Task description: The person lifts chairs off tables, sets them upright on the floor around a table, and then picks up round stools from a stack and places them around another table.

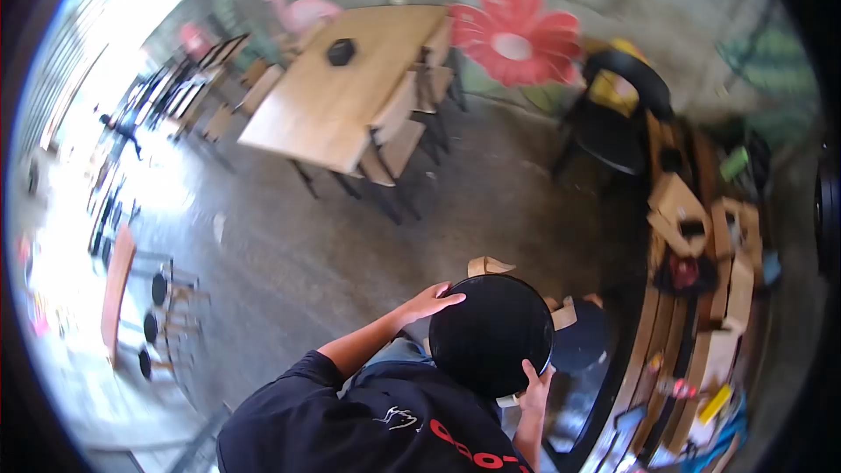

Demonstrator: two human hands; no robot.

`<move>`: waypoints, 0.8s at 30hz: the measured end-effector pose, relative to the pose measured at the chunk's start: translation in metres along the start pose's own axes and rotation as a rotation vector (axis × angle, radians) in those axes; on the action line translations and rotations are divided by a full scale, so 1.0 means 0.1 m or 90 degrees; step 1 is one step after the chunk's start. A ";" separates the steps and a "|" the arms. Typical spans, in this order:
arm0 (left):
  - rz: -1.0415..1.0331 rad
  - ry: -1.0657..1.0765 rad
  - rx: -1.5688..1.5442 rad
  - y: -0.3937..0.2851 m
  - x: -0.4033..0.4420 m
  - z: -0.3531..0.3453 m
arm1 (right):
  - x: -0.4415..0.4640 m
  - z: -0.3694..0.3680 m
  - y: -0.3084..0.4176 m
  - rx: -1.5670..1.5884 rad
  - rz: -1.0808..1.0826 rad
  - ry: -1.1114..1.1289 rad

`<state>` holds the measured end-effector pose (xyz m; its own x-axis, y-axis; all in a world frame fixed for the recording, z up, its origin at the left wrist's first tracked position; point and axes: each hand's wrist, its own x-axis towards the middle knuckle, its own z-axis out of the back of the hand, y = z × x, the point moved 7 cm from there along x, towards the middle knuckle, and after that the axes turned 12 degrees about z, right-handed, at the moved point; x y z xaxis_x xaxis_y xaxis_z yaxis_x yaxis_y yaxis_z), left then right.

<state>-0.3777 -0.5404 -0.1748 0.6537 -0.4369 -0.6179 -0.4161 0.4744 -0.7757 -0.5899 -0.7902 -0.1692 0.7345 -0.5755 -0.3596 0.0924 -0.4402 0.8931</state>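
Note:
A stool with a round black seat (491,333) is held in front of my body, its seat facing up toward me. Pale wooden leg parts stick out past the seat's far edge. My left hand (435,301) grips the upper left rim, thumb lying over the top. On the lower right rim, my right hand (535,387) has its thumb over the edge and its other fingers mostly hidden beneath. Just to the right stands a second stool with a dark round seat (580,336), partly covered by the first.
A long wooden table (350,79) with chairs stands ahead, a black box (341,52) on it. Along the right runs a wooden bench (648,333) with cardboard boxes (678,215) and loose items. A black chair (609,140) stands near the wall. More stools (159,289) are at left.

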 end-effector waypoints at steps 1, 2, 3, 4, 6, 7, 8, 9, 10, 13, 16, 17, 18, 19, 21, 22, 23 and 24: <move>-0.005 -0.025 -0.035 0.19 -0.15 0.24 | -0.04 -0.26 0.00 -0.007 0.007 0.010; -0.010 -0.053 -0.069 0.38 -0.32 0.45 | -0.08 -0.49 -0.01 -0.012 0.014 0.023; -0.017 -0.082 -0.102 0.55 -0.52 0.65 | -0.07 -0.71 -0.05 -0.062 0.035 0.087; -0.033 -0.129 -0.104 0.65 -0.75 0.84 | 0.00 -0.93 -0.10 -0.110 0.060 0.154; -0.031 -0.205 -0.221 0.92 -1.28 1.19 | -0.12 -1.56 -0.04 -0.197 0.090 0.259; -0.031 -0.240 -0.282 1.07 -1.54 1.32 | -0.17 -1.86 -0.10 -0.226 0.103 0.314; -0.016 -0.263 -0.370 1.25 -1.79 1.44 | -0.19 -2.14 -0.14 -0.255 0.115 0.364; -0.024 -0.309 -0.408 1.49 -2.01 1.53 | -0.25 -2.37 -0.19 -0.284 0.131 0.409; -0.031 -0.349 -0.443 1.78 -2.17 1.59 | -0.37 -2.63 -0.22 -0.323 0.143 0.439; -0.123 -0.444 -0.433 2.36 -2.61 1.61 | -0.76 -3.34 -0.38 -0.337 0.179 0.574; -0.138 -0.503 -0.430 2.60 -3.14 1.46 | -1.18 -3.91 -0.53 -0.330 0.150 0.711; -0.121 -0.550 -0.431 2.70 -3.26 1.41 | -1.27 -4.04 -0.63 -0.323 0.132 0.762; -0.103 -0.595 -0.431 2.80 -3.37 1.36 | -1.34 -4.17 -0.71 -0.348 0.194 0.815; -0.087 -0.641 -0.429 2.88 -3.48 1.33 | -1.41 -4.26 -0.81 -0.360 0.193 0.844; -0.056 -0.680 -0.441 3.04 -3.65 1.28 | -1.60 -4.43 -0.98 -0.376 0.193 0.900; -0.040 -0.702 -0.434 3.10 -3.71 1.24 | -1.71 -4.50 -1.00 -0.368 0.179 0.913; -0.024 -0.721 -0.425 3.15 -3.78 1.21 | -1.78 -4.58 -1.06 -0.368 0.176 0.933; -0.019 -0.720 -0.438 3.20 -3.83 1.18 | -1.84 -4.63 -1.12 -0.368 0.171 0.951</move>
<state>-0.6869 -0.1311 -0.1712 0.6914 0.5926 -0.4133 -0.4074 -0.1526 -0.9004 -0.4238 -0.3157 -0.0778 0.7015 0.7086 0.0756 -0.1661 0.0595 0.9843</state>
